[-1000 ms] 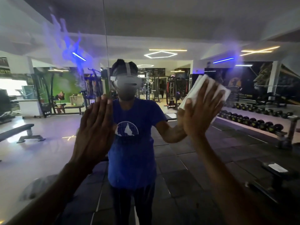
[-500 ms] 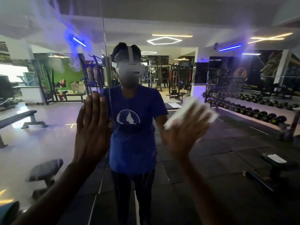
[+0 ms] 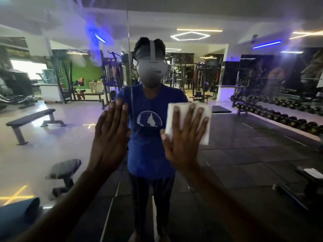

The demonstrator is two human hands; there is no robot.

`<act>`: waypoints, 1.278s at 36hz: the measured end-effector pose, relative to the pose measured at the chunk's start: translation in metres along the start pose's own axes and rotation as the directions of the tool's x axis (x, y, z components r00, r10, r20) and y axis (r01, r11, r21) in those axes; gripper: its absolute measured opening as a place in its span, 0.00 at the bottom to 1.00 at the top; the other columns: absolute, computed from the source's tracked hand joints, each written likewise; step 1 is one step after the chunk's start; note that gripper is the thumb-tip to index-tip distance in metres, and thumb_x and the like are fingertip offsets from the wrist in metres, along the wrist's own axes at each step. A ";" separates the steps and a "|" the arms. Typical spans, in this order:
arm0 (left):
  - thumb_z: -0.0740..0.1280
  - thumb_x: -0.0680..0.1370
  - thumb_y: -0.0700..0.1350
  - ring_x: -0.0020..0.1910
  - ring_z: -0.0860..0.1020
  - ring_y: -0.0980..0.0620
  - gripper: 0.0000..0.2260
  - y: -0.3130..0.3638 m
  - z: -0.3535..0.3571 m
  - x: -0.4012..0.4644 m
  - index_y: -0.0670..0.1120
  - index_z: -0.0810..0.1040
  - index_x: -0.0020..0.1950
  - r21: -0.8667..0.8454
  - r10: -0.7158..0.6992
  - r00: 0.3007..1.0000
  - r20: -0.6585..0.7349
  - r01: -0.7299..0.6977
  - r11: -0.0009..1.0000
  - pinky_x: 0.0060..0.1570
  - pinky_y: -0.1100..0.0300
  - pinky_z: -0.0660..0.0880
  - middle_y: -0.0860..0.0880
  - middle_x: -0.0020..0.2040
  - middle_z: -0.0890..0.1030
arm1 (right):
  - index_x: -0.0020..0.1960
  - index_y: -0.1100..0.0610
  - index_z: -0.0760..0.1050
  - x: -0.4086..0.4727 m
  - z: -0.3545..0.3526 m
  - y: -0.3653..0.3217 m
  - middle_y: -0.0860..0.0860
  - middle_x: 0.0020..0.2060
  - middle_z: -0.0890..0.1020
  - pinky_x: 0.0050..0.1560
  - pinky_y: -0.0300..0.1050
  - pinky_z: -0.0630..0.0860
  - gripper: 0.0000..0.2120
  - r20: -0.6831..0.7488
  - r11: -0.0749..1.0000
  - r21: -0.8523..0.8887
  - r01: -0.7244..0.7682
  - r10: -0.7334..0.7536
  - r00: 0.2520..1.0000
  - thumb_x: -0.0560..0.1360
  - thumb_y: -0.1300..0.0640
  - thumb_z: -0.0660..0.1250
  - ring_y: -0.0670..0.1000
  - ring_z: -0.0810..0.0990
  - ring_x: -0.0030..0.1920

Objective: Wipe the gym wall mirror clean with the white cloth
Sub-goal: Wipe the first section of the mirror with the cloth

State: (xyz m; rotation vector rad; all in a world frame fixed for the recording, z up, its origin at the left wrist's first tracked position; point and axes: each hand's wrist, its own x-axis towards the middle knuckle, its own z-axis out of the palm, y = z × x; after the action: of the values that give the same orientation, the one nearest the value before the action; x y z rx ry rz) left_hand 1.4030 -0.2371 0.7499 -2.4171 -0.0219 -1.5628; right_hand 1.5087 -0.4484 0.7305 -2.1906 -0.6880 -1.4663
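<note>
With right hand [image 3: 183, 137] fingers spread flat on the cloth [image 3: 188, 123], right of the seam [image 3: 130, 84], press evenly, overlap strokes; left hand [image 3: 110, 137] braces, fingers together.

Middle of white cloth [image 3: 204, 123] hidden under right hand [image 3: 183, 142]; blue roll [image 3: 17, 217] cut off at left edge; dumbbell rack [image 3: 279, 117] blurred.
</note>
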 end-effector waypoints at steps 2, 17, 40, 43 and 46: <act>0.59 0.85 0.44 0.85 0.51 0.40 0.31 -0.007 -0.003 -0.001 0.38 0.51 0.85 -0.018 0.044 0.999 0.004 -0.044 0.999 0.83 0.46 0.49 0.38 0.85 0.52 | 0.86 0.52 0.54 -0.008 0.007 -0.024 0.63 0.85 0.49 0.80 0.75 0.46 0.34 0.049 0.991 0.022 0.130 -0.131 0.990 0.85 0.38 0.51 0.67 0.44 0.85; 0.57 0.87 0.44 0.85 0.49 0.41 0.28 -0.027 -0.016 0.014 0.36 0.53 0.84 -0.020 -0.022 0.998 -0.064 0.020 1.000 0.83 0.48 0.47 0.37 0.85 0.52 | 0.87 0.51 0.49 -0.053 0.026 -0.076 0.58 0.86 0.47 0.81 0.72 0.50 0.32 0.072 0.984 0.119 0.131 -0.140 0.987 0.86 0.45 0.53 0.62 0.45 0.86; 0.59 0.86 0.47 0.85 0.52 0.41 0.31 -0.003 -0.009 -0.004 0.37 0.52 0.85 -0.011 -0.060 0.998 0.007 0.060 0.998 0.82 0.44 0.53 0.38 0.86 0.51 | 0.87 0.47 0.51 -0.021 0.007 0.031 0.59 0.85 0.55 0.83 0.68 0.42 0.30 -0.039 0.994 0.009 0.112 -0.112 0.993 0.86 0.45 0.49 0.62 0.46 0.86; 0.58 0.86 0.47 0.85 0.51 0.41 0.31 -0.005 -0.012 -0.007 0.38 0.52 0.85 -0.011 -0.056 0.998 0.018 0.056 0.998 0.82 0.44 0.52 0.39 0.86 0.51 | 0.87 0.49 0.52 0.034 -0.020 0.080 0.60 0.85 0.53 0.83 0.68 0.45 0.31 -0.158 0.987 -0.010 -0.163 0.159 0.975 0.85 0.44 0.48 0.64 0.49 0.85; 0.55 0.87 0.47 0.85 0.49 0.41 0.30 0.008 -0.011 -0.009 0.37 0.50 0.85 -0.002 -0.118 0.993 0.014 0.118 0.993 0.83 0.48 0.47 0.38 0.86 0.49 | 0.87 0.50 0.49 0.036 -0.019 0.040 0.61 0.85 0.50 0.82 0.69 0.45 0.33 -0.200 0.918 0.041 -0.395 0.395 0.897 0.85 0.41 0.44 0.66 0.48 0.85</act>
State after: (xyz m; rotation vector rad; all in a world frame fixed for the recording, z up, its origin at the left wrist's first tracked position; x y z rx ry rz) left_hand 1.3905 -0.2459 0.7449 -2.4694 -0.1680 -1.5962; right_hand 1.5312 -0.4849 0.7681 -1.9896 -0.1560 -1.4404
